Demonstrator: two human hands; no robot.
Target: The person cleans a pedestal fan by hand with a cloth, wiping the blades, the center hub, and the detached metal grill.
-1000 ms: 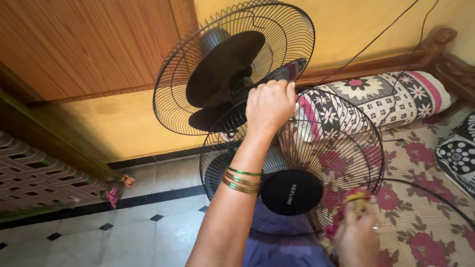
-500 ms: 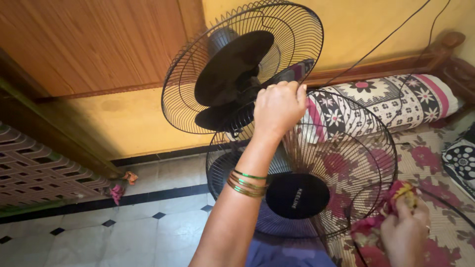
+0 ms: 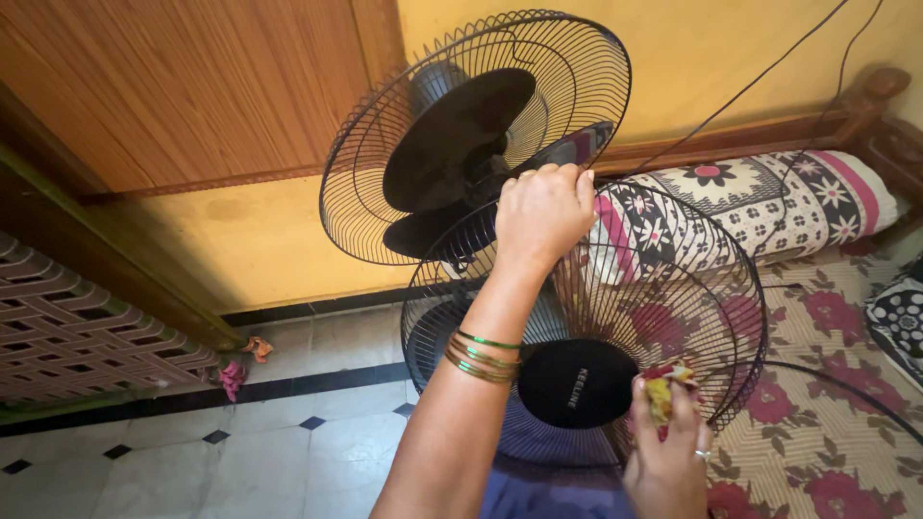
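Right hand [image 3: 665, 459] risen with pinched cloth [image 3: 663, 386] to front fan guard [image 3: 673, 288]; left hand [image 3: 543, 213] gripping guard's top rim

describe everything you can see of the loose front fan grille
The front grille is a round, domed guard of thin black wire spokes with a solid black disc at its centre. Detached from the fan, it is held tilted. The left hand grips its top rim; the right hand presses a red and yellow cloth against it near the disc.
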